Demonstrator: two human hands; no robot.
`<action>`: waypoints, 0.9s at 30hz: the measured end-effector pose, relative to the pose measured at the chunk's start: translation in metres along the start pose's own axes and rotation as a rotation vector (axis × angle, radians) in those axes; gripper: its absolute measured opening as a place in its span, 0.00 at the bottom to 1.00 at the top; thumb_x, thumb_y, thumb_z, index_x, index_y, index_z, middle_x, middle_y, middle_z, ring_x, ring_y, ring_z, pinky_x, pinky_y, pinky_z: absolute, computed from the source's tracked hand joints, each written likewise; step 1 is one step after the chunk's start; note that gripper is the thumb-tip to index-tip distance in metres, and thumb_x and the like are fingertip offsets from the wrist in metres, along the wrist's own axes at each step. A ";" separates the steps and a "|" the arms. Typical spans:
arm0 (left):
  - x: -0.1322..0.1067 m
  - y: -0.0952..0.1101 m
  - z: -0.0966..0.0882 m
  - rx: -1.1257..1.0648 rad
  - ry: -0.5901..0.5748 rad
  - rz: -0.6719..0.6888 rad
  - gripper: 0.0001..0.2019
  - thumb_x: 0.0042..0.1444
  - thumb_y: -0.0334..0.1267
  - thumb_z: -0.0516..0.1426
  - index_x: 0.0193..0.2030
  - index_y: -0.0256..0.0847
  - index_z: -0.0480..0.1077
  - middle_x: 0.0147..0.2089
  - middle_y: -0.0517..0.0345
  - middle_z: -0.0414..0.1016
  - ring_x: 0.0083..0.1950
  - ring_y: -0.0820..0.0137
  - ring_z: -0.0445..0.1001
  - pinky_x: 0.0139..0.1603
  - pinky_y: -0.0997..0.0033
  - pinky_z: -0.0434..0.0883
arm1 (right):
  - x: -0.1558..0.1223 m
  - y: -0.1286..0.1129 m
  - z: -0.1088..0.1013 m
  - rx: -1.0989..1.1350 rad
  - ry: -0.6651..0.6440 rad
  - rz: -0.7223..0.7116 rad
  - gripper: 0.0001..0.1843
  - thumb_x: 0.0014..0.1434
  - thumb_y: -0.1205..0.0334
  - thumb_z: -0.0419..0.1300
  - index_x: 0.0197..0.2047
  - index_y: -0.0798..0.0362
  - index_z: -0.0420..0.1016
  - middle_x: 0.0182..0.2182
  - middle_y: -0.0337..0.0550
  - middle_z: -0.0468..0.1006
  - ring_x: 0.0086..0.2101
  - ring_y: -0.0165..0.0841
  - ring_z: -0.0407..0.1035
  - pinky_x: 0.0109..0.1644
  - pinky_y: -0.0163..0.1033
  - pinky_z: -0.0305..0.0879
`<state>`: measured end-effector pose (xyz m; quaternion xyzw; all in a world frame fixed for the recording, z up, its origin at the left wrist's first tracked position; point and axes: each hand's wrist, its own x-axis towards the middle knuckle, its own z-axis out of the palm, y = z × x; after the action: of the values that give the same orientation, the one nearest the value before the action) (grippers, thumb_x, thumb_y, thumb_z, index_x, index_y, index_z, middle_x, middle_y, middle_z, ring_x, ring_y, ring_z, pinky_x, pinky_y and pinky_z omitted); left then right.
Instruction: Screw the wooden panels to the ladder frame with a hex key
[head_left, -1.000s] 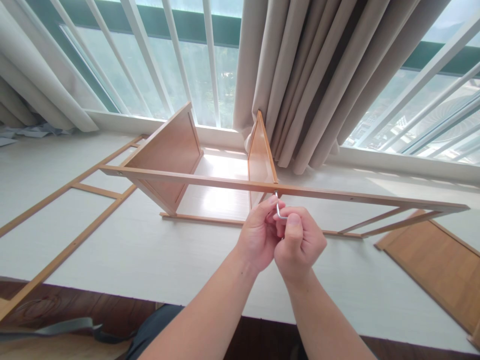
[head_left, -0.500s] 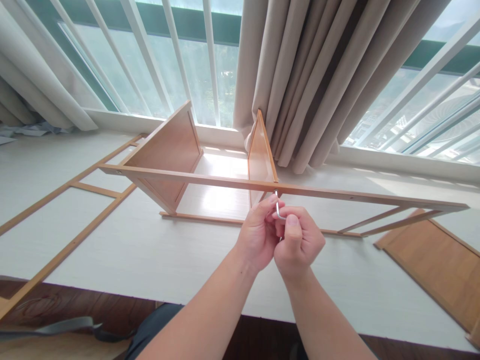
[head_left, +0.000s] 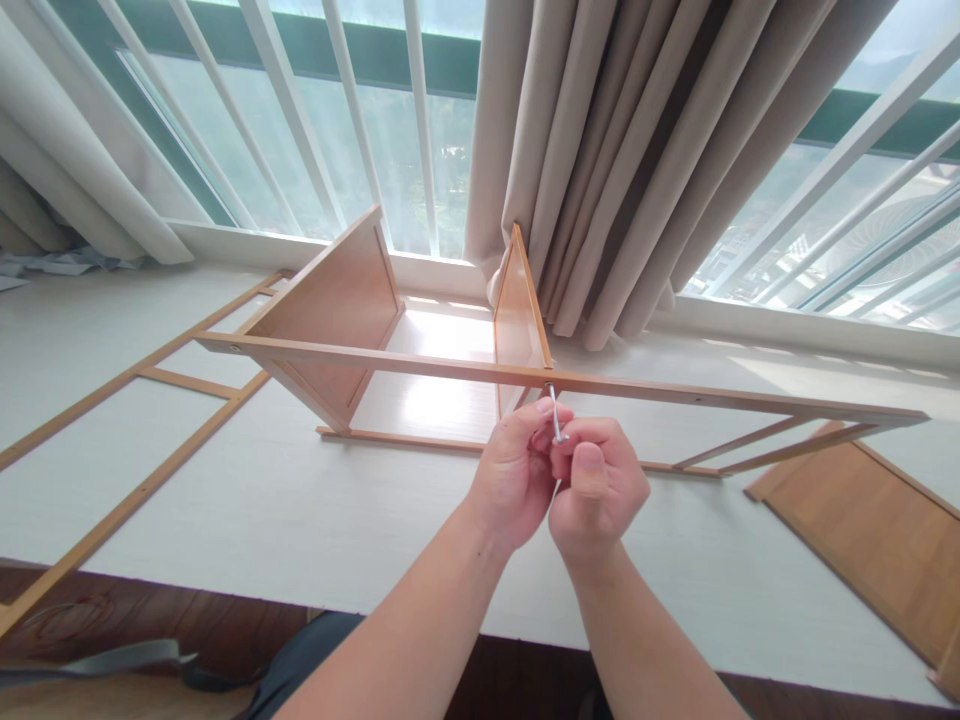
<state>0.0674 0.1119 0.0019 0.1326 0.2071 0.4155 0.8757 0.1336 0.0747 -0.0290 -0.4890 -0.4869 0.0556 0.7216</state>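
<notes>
A thin bent metal hex key (head_left: 555,412) has its tip at the near face of a long wooden rail (head_left: 420,363), where an upright wooden panel (head_left: 519,300) meets that rail. My left hand (head_left: 517,465) is closed, its thumb and fingertips pinching the key's straight part. Beside it my right hand (head_left: 600,480) is closed around the bent end, thumb on top. The screw at the key's tip is too small to make out. The rail belongs to a partly joined wooden frame, with a second upright panel (head_left: 330,285) towards its left end.
A ladder-like wooden frame (head_left: 191,380) lies on the white surface (head_left: 315,530) at left. At right lies a loose wooden board (head_left: 862,520). Behind stand beige curtains (head_left: 600,170) and a barred window (head_left: 300,130). A grey strap (head_left: 120,660) is at the lower left.
The bent end of the hex key has turned slightly between my fingers. Both hands stay in nearly the same place, and the view has shifted a little.
</notes>
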 end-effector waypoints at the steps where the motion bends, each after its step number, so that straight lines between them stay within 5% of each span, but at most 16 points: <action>1: 0.000 0.000 0.000 -0.003 0.011 -0.004 0.15 0.45 0.44 0.74 0.27 0.35 0.77 0.20 0.68 0.60 0.22 0.80 0.61 0.26 0.79 0.62 | 0.000 0.000 0.000 -0.003 -0.004 -0.008 0.15 0.69 0.52 0.57 0.33 0.50 0.72 0.21 0.33 0.66 0.22 0.30 0.65 0.27 0.37 0.65; 9: 0.000 0.002 0.001 -0.047 0.062 -0.049 0.13 0.46 0.41 0.72 0.28 0.35 0.76 0.26 0.63 0.70 0.28 0.79 0.69 0.33 0.80 0.69 | 0.005 -0.003 -0.001 -0.102 -0.018 -0.084 0.10 0.63 0.56 0.65 0.32 0.49 0.71 0.22 0.32 0.68 0.22 0.28 0.65 0.25 0.34 0.63; 27: 0.001 -0.003 0.000 -0.135 0.069 -0.053 0.16 0.42 0.42 0.75 0.28 0.35 0.76 0.23 0.63 0.71 0.27 0.77 0.73 0.29 0.81 0.71 | 0.005 -0.009 0.003 -0.202 -0.030 -0.081 0.11 0.58 0.60 0.70 0.34 0.49 0.69 0.21 0.27 0.64 0.20 0.25 0.60 0.23 0.31 0.61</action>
<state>0.0700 0.1108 0.0002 0.0532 0.2119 0.4094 0.8858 0.1309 0.0747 -0.0188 -0.5383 -0.5201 -0.0155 0.6629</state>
